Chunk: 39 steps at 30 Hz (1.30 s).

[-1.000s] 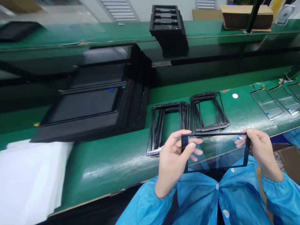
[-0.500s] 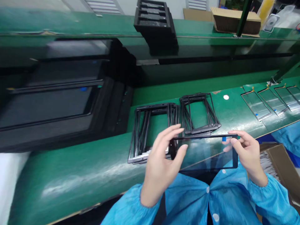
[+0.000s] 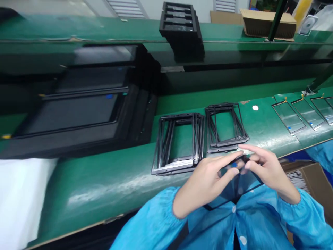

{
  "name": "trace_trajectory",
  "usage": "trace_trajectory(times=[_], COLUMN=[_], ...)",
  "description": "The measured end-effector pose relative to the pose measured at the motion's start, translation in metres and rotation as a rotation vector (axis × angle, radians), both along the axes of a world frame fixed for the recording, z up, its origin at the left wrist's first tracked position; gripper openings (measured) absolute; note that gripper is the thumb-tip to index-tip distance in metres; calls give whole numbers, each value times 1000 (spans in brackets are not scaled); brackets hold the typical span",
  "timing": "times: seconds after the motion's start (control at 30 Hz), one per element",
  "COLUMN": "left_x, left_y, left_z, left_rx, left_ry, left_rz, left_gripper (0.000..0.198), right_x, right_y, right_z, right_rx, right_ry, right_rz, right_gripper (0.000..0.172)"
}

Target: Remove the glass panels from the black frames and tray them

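Head view: I have the glass panel (image 3: 235, 189) at lower right of frame, tilted in front of the blue smock (image 3: 218, 229), its upper end between both hands. Left hand (image 3: 208, 175) comes in from lower centre, fingers stretched along the panel's top edge, thumb over the near face beside a blue tab (image 3: 234, 165). Part-closed, small gap from thumb to fingertips; can't tell from here if it's actually gripping. Right hand (image 3: 270, 172) has the top corner pinched, thumb in front, fingers bent behind the glass, index reaching out past the edge. I read that one as holding.

Just beyond the hands, centre of frame, two stacks of thin black frames on the green bench (image 3: 104, 187): left stack (image 3: 193, 139) and right stack (image 3: 232, 141), both loosely squared. Right edge: a row of similar panels (image 3: 290, 118), blue tabs at the near ends. Left of frame: black foam trays (image 3: 65, 133) stacked high, dark screens (image 3: 74, 111) on them. White sheets (image 3: 20, 198) lower left. Upper centre, black tray stack (image 3: 179, 21); upper right, cardboard box (image 3: 270, 26) on the shelf.
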<state>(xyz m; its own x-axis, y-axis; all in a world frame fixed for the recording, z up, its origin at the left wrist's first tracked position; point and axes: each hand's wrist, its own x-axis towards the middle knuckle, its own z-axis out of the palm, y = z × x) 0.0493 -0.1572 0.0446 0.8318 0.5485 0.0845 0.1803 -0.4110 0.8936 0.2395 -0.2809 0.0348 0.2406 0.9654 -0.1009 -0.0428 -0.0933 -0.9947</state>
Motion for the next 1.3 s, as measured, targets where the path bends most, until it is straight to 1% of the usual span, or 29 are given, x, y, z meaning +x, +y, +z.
trace_trajectory(times=[0.03,0.07,0.1,0.17,0.2,0.23,0.3,0.4,0.5,0.57,0.63,0.67,0.7,0.77,0.83,0.87,0.9,0.93,0.97,1.0,1.07,1.1,1.13,1.2,1.3], left_x=[0,-1,-2,-5,-7,-8,-10,-12,-15,-16,-17,-17,-17,-16,-14,-13,-12,-11,-11,-12,-15,-17,-19,-23,-27], left_y=[-1,-3,-4,-5,-6,-6,-7,-7,-7,-6,-4,-3,-3,-1,0,0,0,1,1,1,2,3,4,6,8], left_z=[0,0,-1,-3,-5,-6,-7,-9,-12,-14,-15,-15,-15,-13,-9,-6,-4,-2,0,1,0,-1,-3,-9,-18], left_rx=[-101,-214,-333,-554,-639,-699,-762,-778,-767,-759,-722,-668,-577,-308,-54,15,34,8,-57,-151,-371,-467,-541,-610,-629], left_ry=[9,11,1,-43,-70,-93,-123,-125,-110,-99,-79,-69,-62,-43,-5,25,61,95,122,134,94,46,-12,-116,-195], left_rz=[9,38,83,181,221,252,289,314,310,301,290,291,297,294,227,165,99,44,16,20,114,186,260,383,477], left_gripper=[39,41,43,52,56,60,66,70,70,69,65,60,55,45,40,39,39,40,42,45,46,45,45,46,49], right_x=[2,3,5,8,9,9,9,4,0,-1,-1,-2,-2,-6,-11,-13,-14,-13,-11,-5,11,21,30,43,40], right_y=[2,4,5,6,6,6,7,10,13,13,12,11,10,11,15,17,19,21,20,18,9,3,-4,-15,-23], right_z=[1,1,0,-4,-7,-11,-16,-17,-14,-11,-8,-7,-6,-5,-5,-6,-6,-7,-8,-9,-13,-16,-20,-28,-34], right_rx=[4,6,6,-9,-23,-36,-47,-28,-21,-18,-11,-4,4,17,15,12,9,7,8,13,12,9,-11,-39,-32], right_ry=[63,118,159,187,179,165,134,115,106,60,-8,-41,-76,-161,-260,-297,-309,-285,-234,-177,-95,-109,-133,-96,69], right_rz=[42,50,27,-86,-147,-192,-249,-260,-238,-235,-247,-254,-259,-241,-143,-75,-9,37,47,15,-128,-222,-284,-327,-343], right_gripper=[55,58,55,44,43,44,46,49,53,56,56,55,53,48,42,39,37,34,33,35,43,45,44,47,44])
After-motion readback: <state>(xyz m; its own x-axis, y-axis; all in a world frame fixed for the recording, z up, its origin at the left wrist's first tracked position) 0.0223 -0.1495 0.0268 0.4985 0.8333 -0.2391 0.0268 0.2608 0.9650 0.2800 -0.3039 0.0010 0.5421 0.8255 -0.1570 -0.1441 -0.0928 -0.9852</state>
